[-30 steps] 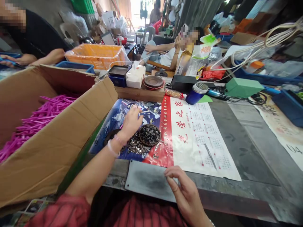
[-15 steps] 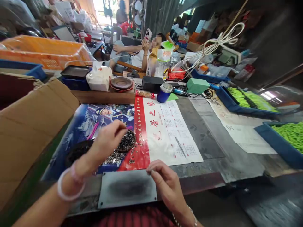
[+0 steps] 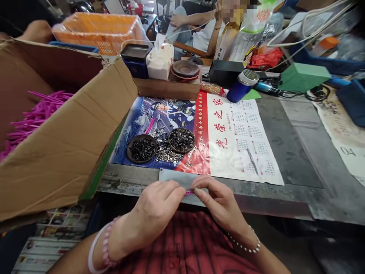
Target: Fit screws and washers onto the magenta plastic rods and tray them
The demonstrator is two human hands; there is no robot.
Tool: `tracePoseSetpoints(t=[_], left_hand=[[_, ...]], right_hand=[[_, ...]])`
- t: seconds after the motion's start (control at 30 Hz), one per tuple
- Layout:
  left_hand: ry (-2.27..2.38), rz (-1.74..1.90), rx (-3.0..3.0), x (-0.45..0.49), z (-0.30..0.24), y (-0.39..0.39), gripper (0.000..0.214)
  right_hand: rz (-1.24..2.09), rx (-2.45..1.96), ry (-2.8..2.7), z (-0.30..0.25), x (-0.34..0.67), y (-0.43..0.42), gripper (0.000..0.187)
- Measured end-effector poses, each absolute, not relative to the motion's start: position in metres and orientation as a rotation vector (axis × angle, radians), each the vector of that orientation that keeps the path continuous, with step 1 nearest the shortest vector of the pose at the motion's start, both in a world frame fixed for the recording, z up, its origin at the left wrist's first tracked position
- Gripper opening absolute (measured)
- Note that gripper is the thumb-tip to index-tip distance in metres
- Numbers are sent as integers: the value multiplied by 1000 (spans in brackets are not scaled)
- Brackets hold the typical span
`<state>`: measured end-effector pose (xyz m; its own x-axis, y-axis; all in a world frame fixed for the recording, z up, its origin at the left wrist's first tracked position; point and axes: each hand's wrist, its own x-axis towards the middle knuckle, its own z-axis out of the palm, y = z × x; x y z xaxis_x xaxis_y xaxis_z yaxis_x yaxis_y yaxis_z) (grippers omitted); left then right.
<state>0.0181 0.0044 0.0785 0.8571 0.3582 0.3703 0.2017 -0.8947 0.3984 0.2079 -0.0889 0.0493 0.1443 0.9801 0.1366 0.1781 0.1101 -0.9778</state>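
Observation:
My left hand (image 3: pixel 159 207) is closed, palm down, around a thin magenta plastic piece (image 3: pixel 189 192), and only a short stretch of it shows between my hands. At the other end my right hand (image 3: pixel 218 199) pinches with thumb and forefinger close against the piece. Whether a small part is also between those fingertips, I cannot tell. Both hands are over a grey metal plate (image 3: pixel 173 175) at the table's front edge. Beyond them stand a dish of dark slim metal parts (image 3: pixel 142 148) and a second dish of small dark parts (image 3: pixel 181 140), with loose shiny nut-like pieces (image 3: pixel 164 151) scattered around.
A cardboard box (image 3: pixel 94 118) holding many magenta pieces (image 3: pixel 42 114) stands at the left. A calendar poster (image 3: pixel 228 160) covers the tabletop, with tweezers (image 3: pixel 252 161) lying on it. Behind are a blue cup (image 3: pixel 238 89), a tissue pack (image 3: pixel 160 61) and a seated person (image 3: pixel 199 40).
My left hand has come back from the dish to the front edge and now holds a magenta piece. My right hand meets it there. The view has swung left and down.

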Motion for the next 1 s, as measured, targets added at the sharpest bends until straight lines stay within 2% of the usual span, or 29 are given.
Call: tracePoseSetpoints(t=[0.47,0.7,1.0], left_hand=[[254,563,2820,12,78,2,23],[344,610,2676,7,72,0,17],[418,673,2561,14,59,-11,26]], right_hand=[[760,-1454,-1912,67,213,-93,17],[1005,-1375,-1617,60,214,-91,10],[1139,-1398,-1340,49,209,-90,22]])
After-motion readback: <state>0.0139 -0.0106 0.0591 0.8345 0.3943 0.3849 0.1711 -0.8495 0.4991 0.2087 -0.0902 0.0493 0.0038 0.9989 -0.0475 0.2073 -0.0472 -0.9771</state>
